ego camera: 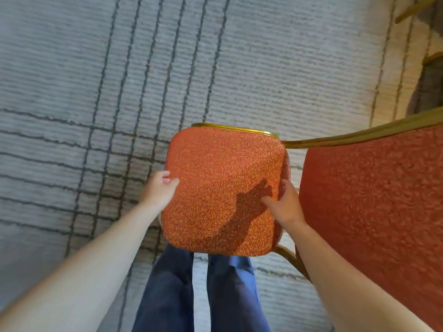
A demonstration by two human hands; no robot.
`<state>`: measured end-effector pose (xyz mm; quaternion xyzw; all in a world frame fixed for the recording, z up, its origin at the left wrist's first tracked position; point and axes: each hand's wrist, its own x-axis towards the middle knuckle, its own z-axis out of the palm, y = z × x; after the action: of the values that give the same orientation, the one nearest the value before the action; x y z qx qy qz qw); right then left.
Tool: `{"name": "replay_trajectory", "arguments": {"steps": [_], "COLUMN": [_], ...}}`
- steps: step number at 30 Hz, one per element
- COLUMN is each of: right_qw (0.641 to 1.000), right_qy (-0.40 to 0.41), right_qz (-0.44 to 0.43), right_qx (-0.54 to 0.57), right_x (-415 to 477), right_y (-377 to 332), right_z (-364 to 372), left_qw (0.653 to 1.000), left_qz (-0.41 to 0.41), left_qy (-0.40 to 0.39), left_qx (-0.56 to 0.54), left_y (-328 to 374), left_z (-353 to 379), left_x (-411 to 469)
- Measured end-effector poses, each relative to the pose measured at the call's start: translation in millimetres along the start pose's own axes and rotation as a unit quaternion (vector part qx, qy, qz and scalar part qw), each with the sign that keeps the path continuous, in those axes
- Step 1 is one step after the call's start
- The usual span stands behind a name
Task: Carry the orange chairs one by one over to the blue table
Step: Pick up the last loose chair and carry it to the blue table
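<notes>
Head view: left hand (159, 188) and right hand (284, 202) grip the orange chair (223, 178) seat's sides.

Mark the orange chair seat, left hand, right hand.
orange chair seat (215, 168), head view, middle of the cushion.
left hand (159, 189), head view, back of the hand.
right hand (286, 204), head view, back of the hand.

Grey, dark-lined carpet (287, 68) carries what seem chair legs (417, 8).

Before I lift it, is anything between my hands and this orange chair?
Nothing visible. The left hand and right hand grip the orange chair by opposite edges of its seat, directly on the fabric.
</notes>
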<state>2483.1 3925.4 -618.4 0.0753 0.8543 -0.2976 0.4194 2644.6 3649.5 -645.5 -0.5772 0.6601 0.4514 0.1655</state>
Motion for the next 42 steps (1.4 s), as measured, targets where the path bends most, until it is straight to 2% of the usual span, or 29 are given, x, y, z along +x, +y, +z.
{"name": "replay_trajectory", "arguments": {"steps": [7,10,13,16,24,32,38,42], "right_qw": [0.993,0.991,0.989,0.984,0.972,0.962,0.951,0.947], "right_qy": [0.036,0.041,0.081,0.106,0.110,0.067,0.028,0.021], "right_qz": [0.080,0.107,0.106,0.075,0.030,0.107,0.143,0.144], "right_qx": [0.073,0.071,0.063,0.123,0.203,0.243,0.271,0.285], "right_x": [61,78,89,94,98,98,96,92], "right_y": [54,70,80,86,93,91,85,79], "right_z": [21,29,34,35,37,34,30,26], "left_qw": [0.999,0.997,0.994,0.993,0.987,0.986,0.986,0.985], "left_qz": [0.005,-0.006,-0.013,-0.006,-0.013,-0.039,-0.085,-0.078], "left_qy": [0.044,0.064,0.097,0.110,0.128,0.097,0.027,0.078], "left_qx": [-0.029,-0.033,-0.037,-0.047,-0.092,-0.133,-0.140,-0.130], "left_y": [-40,-52,-57,-65,-72,-75,-76,-75], "left_z": [40,53,61,61,62,59,50,52], "left_x": [36,45,50,54,62,66,70,67]}}
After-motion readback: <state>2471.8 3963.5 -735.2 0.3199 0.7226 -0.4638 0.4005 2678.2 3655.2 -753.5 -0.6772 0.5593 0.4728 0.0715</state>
